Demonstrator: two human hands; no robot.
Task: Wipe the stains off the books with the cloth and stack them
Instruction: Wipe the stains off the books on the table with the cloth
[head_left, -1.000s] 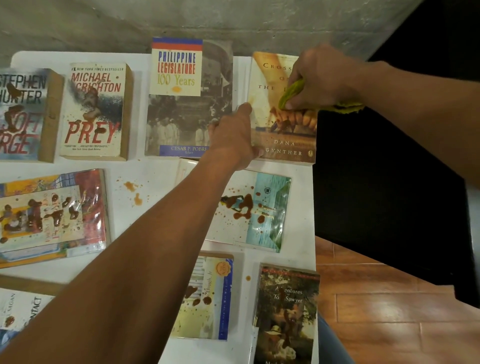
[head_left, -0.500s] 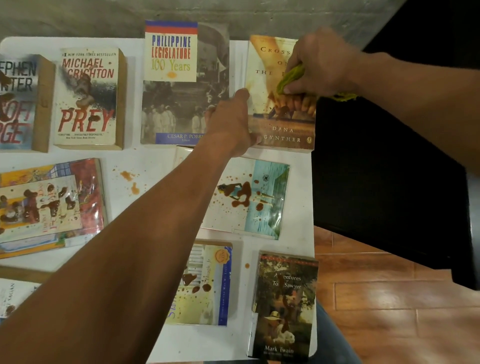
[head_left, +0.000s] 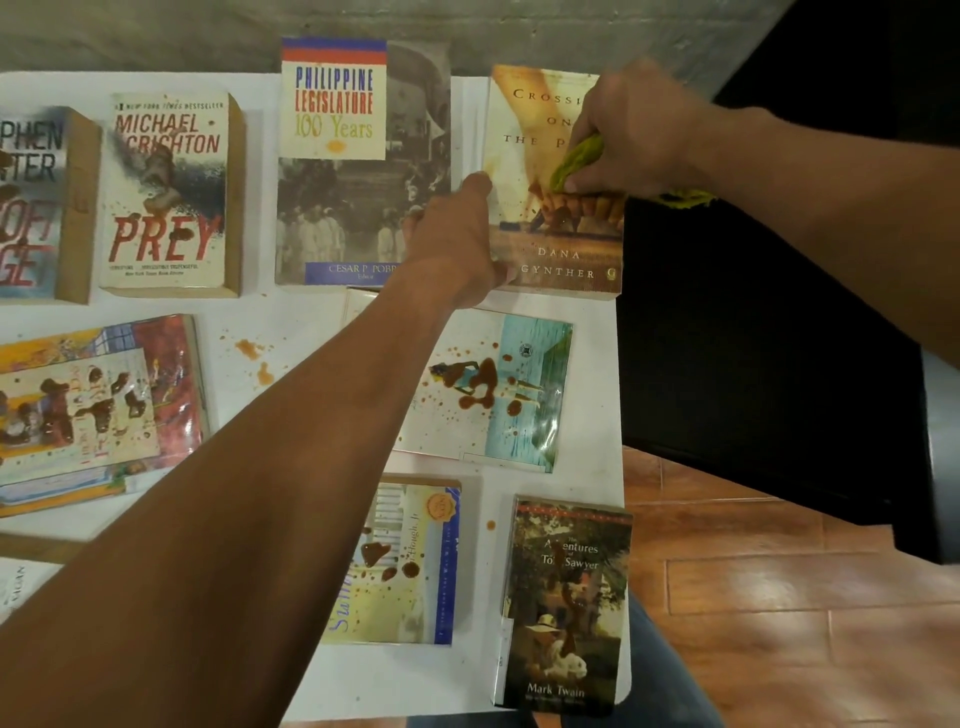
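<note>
My right hand (head_left: 631, 132) grips a bunched yellow-green cloth (head_left: 577, 160) and presses it on the cover of the Dana Gynther book (head_left: 524, 208) at the table's far right. A brown stain shows just below the cloth on that cover. My left hand (head_left: 457, 244) holds the book's left edge, thumb up along the side. Several other stained books lie flat on the white table (head_left: 291, 322): Prey (head_left: 169, 192), Philippine Legislature (head_left: 358, 156), a teal-covered book (head_left: 498, 389), a yellow-and-blue book (head_left: 410, 561) and Tom Sawyer (head_left: 566, 603).
More stained books lie at the left: a Stephen Hunter paperback (head_left: 36, 202) and a colourful plastic-wrapped book (head_left: 93, 410). Sauce spots (head_left: 252, 353) mark the tabletop. A concrete wall runs behind the table; a dark cabinet (head_left: 779, 338) and wooden floor (head_left: 779, 597) lie to the right.
My right hand and the cloth stay on the same spot of the book's cover. My left hand keeps its hold on the book's edge. The view shifted slightly.
</note>
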